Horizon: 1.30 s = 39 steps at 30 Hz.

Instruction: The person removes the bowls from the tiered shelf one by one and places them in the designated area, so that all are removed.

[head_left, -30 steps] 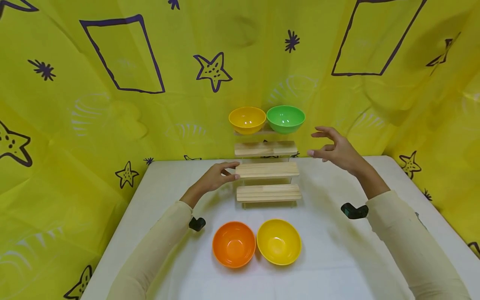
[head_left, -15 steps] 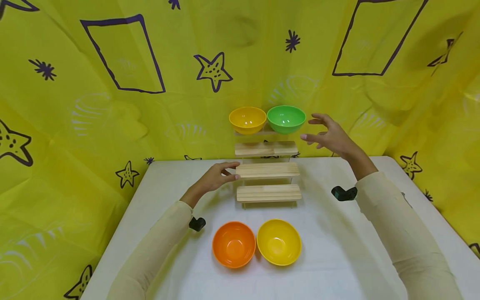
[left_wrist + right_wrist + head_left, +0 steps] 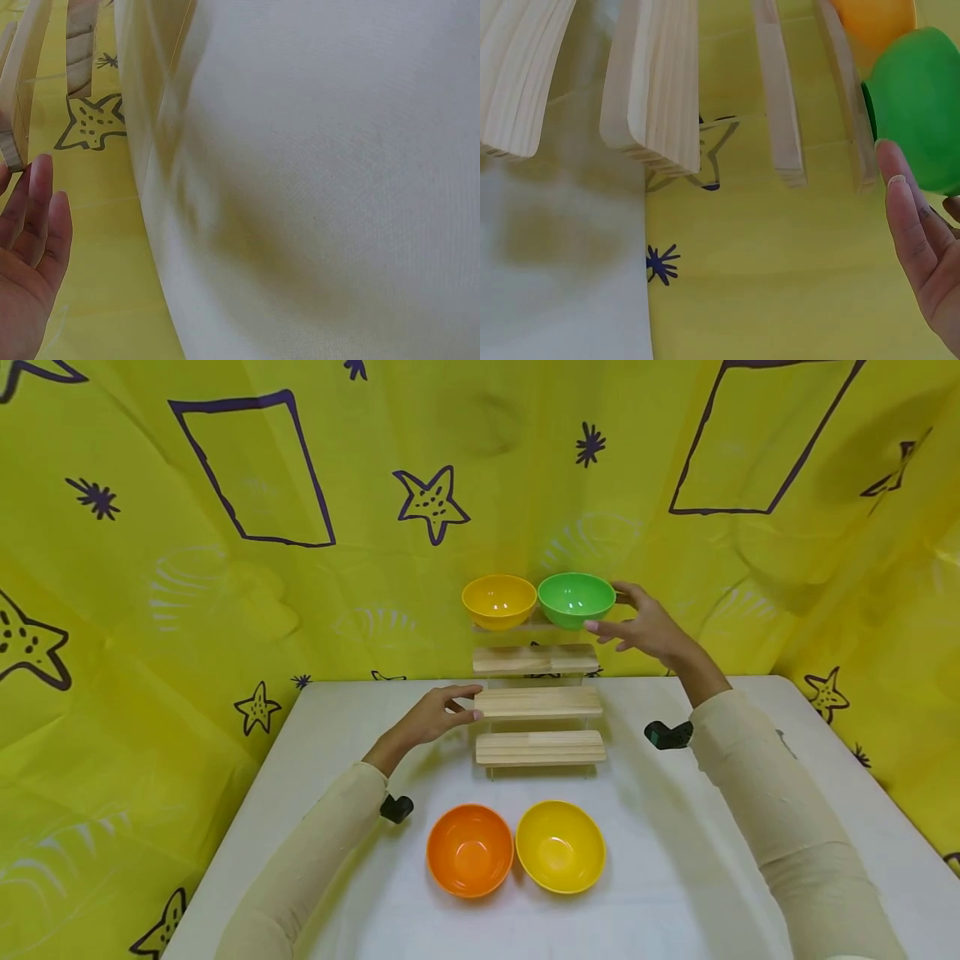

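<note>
A green bowl (image 3: 576, 600) and an orange-yellow bowl (image 3: 498, 602) stand side by side on the top board of a tiered wooden shelf (image 3: 537, 702). My right hand (image 3: 651, 625) is at the green bowl's right side, thumb toward the front. In the right wrist view, fairly straight fingers (image 3: 909, 217) reach the bowl's lower wall, near its base. Lower down, my left hand (image 3: 431, 713) pinches the left end of a middle board between thumb and fingers; the left wrist view shows its fingertips against the board's end.
An orange bowl (image 3: 470, 850) and a yellow bowl (image 3: 560, 847) sit together on the white table (image 3: 360, 893), in front of the shelf. A yellow patterned cloth (image 3: 352, 602) hangs behind and along both sides.
My right hand has moved left and slightly up, from beside the green bowl to contact with it. The left hand stays at the board; the bowls have not moved.
</note>
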Motion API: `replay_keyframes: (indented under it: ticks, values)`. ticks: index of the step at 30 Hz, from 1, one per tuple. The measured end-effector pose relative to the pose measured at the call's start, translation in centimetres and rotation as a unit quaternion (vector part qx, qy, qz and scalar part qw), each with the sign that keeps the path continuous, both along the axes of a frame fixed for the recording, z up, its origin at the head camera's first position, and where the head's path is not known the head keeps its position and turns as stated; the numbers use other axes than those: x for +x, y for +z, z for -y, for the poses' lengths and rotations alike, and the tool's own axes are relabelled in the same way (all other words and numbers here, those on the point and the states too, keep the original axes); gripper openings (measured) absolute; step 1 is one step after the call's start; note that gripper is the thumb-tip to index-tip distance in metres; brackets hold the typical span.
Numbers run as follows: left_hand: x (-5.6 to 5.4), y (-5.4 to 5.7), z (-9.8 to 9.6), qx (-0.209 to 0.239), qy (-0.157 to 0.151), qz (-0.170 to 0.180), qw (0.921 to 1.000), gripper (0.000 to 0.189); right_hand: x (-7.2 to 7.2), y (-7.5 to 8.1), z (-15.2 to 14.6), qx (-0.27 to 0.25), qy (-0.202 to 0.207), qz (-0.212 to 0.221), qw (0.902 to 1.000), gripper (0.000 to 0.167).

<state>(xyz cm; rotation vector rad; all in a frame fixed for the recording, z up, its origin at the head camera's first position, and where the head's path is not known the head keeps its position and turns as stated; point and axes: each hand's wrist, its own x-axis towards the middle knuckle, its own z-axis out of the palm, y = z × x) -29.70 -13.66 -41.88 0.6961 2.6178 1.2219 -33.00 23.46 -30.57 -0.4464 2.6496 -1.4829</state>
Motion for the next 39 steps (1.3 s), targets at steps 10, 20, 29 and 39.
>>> replay_keyframes:
  ticks: [10, 20, 29, 39]
  values:
    - [0.0, 0.0, 0.0, 0.000, -0.001, 0.001, 1.0000, 0.055, -0.5, 0.3, 0.9, 0.000, -0.024, 0.015, 0.9996, 0.102]
    - [-0.1, -0.1, 0.0, 0.001, -0.006, -0.001, 1.0000, 0.056, -0.6, 0.5, 1.4, -0.010, -0.018, 0.028, 0.9994, 0.106]
    - [-0.1, -0.2, -0.1, 0.007, -0.008, 0.004, 0.9999, 0.055, -0.6, 0.6, 1.7, -0.012, -0.016, 0.031, 0.9993, 0.104]
    - [-0.2, -0.3, 0.1, 0.003, -0.009, -0.001, 1.0000, 0.055, -1.3, 0.8, 1.8, 0.001, -0.017, 0.035, 0.9992, 0.103]
